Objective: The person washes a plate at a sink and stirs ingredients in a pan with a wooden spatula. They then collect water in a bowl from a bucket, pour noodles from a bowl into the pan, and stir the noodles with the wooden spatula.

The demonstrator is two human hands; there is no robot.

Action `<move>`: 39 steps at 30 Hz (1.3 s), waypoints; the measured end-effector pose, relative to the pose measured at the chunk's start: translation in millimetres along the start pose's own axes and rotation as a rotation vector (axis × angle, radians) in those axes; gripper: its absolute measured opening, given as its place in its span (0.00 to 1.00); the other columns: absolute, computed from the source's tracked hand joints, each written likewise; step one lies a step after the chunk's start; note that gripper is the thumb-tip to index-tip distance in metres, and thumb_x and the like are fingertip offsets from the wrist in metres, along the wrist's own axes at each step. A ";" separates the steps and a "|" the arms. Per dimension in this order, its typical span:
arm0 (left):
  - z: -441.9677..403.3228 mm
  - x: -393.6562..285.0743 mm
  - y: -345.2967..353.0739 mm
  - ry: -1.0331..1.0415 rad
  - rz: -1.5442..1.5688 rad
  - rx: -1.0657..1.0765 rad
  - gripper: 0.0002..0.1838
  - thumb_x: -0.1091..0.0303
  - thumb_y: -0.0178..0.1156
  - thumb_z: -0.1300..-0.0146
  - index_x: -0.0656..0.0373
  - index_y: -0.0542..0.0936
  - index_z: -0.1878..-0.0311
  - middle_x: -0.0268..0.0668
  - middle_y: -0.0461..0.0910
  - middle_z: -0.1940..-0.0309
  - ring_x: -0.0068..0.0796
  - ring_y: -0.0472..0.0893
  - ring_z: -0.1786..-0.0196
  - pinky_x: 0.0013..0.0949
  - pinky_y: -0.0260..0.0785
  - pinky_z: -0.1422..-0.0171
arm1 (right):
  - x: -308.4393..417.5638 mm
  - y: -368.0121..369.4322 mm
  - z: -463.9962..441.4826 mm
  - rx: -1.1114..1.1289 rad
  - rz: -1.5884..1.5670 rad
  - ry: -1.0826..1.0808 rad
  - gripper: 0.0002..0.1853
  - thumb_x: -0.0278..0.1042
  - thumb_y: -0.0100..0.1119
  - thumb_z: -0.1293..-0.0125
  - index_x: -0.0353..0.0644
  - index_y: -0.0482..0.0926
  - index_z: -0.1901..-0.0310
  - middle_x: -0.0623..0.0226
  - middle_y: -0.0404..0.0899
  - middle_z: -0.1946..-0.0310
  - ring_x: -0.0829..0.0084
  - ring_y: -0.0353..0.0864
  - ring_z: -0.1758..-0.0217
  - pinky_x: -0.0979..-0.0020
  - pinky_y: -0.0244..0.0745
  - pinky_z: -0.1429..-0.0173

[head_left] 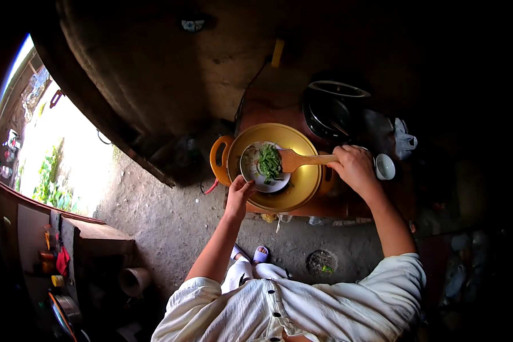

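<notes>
My left hand (240,194) grips the lower left rim of a white plate (251,165), held over a yellow wok (305,148). Chopped green vegetables (269,161) lie on the plate, heaped toward its right side. In my right hand (353,164) is the handle of a wooden spatula (302,160). Its flat blade touches or nearly touches the right edge of the greens. The wok has an orange handle (216,161) on its left; its right handle is partly behind my right hand and the spatula. Most of the wok's bottom is hidden under the plate.
The wok stands on a reddish-brown table (262,105). Behind it to the right is a dark pot (328,117) with a glass lid (339,88). A white bowl (385,167) sits right of my right hand, near a plastic bag (403,139). A doorway opens at far left.
</notes>
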State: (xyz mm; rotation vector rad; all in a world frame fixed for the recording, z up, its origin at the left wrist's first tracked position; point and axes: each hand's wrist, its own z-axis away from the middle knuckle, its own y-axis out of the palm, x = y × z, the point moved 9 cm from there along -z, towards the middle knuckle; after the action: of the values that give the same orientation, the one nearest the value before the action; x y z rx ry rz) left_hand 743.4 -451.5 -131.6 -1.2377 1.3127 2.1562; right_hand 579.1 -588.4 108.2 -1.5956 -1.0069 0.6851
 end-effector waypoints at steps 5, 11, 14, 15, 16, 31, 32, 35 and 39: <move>1.5 2.9 -0.9 0.005 -0.014 -0.005 0.07 0.69 0.51 0.40 0.57 0.73 0.59 0.28 0.76 0.63 0.17 0.73 0.61 0.22 0.64 0.57 | 26.1 -22.1 -2.3 -0.083 0.207 -0.116 0.09 0.32 0.62 0.54 0.42 0.70 0.77 0.65 0.71 0.77 0.65 0.72 0.68 0.65 0.67 0.64; 5.8 0.2 4.5 -0.020 0.081 0.001 0.08 0.69 0.50 0.40 0.57 0.73 0.58 0.27 0.75 0.65 0.18 0.73 0.63 0.22 0.63 0.59 | 32.5 -35.3 2.4 -0.212 0.225 -0.155 0.09 0.32 0.61 0.54 0.42 0.70 0.76 0.66 0.70 0.78 0.65 0.70 0.70 0.65 0.65 0.66; 8.5 -2.1 5.0 -0.037 0.113 -0.014 0.09 0.69 0.51 0.41 0.56 0.72 0.56 0.28 0.75 0.64 0.18 0.72 0.64 0.22 0.64 0.59 | 27.2 -41.1 5.6 -0.255 0.198 -0.144 0.09 0.31 0.62 0.54 0.41 0.70 0.76 0.66 0.70 0.78 0.65 0.70 0.70 0.66 0.65 0.66; 8.2 -1.3 3.2 -0.041 0.115 -0.015 0.10 0.69 0.51 0.41 0.56 0.72 0.56 0.28 0.75 0.64 0.19 0.73 0.64 0.23 0.64 0.59 | 27.2 -39.8 6.7 -0.254 0.194 -0.145 0.09 0.31 0.62 0.54 0.41 0.70 0.76 0.66 0.70 0.78 0.65 0.70 0.70 0.66 0.65 0.66; 7.5 -0.4 1.6 -0.045 0.116 -0.015 0.10 0.69 0.51 0.41 0.57 0.72 0.56 0.28 0.75 0.64 0.19 0.73 0.63 0.24 0.65 0.58 | 25.7 -39.2 7.7 -0.255 0.178 -0.131 0.10 0.30 0.62 0.55 0.41 0.70 0.75 0.66 0.69 0.77 0.65 0.69 0.70 0.66 0.65 0.67; 34.6 -26.4 -62.6 0.014 0.032 -0.168 0.11 0.70 0.52 0.42 0.60 0.72 0.55 0.31 0.76 0.62 0.22 0.74 0.59 0.28 0.65 0.52 | -92.1 79.6 -10.8 0.208 0.082 0.309 0.13 0.40 0.64 0.55 0.39 0.77 0.74 0.54 0.78 0.73 0.55 0.77 0.67 0.59 0.71 0.62; 37.5 -24.5 -75.2 0.019 0.028 -0.181 0.11 0.70 0.52 0.42 0.60 0.72 0.55 0.32 0.76 0.62 0.23 0.74 0.58 0.29 0.65 0.51 | -103.6 101.4 -8.4 0.302 0.122 0.356 0.13 0.41 0.64 0.56 0.40 0.78 0.73 0.54 0.78 0.72 0.56 0.77 0.65 0.60 0.71 0.60; 47.7 -25.4 -100.8 0.038 0.031 -0.192 0.11 0.70 0.52 0.42 0.60 0.72 0.55 0.33 0.76 0.61 0.24 0.75 0.57 0.32 0.64 0.48 | -138.6 157.2 -5.2 0.447 0.204 0.444 0.14 0.43 0.64 0.56 0.43 0.80 0.71 0.55 0.79 0.70 0.56 0.78 0.62 0.60 0.70 0.56; 65.1 -40.0 -112.2 0.069 0.076 -0.229 0.11 0.71 0.52 0.42 0.61 0.72 0.56 0.32 0.76 0.63 0.22 0.75 0.60 0.29 0.65 0.51 | -152.1 192.4 -27.6 0.507 0.157 0.496 0.12 0.43 0.63 0.54 0.48 0.81 0.69 0.59 0.79 0.67 0.61 0.78 0.60 0.63 0.71 0.55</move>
State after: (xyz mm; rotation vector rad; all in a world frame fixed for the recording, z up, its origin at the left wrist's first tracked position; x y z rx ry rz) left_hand 806.0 -332.3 -148.5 -1.3799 1.1827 2.3914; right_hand 579.6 -747.4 -80.6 -1.3021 -0.3112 0.5520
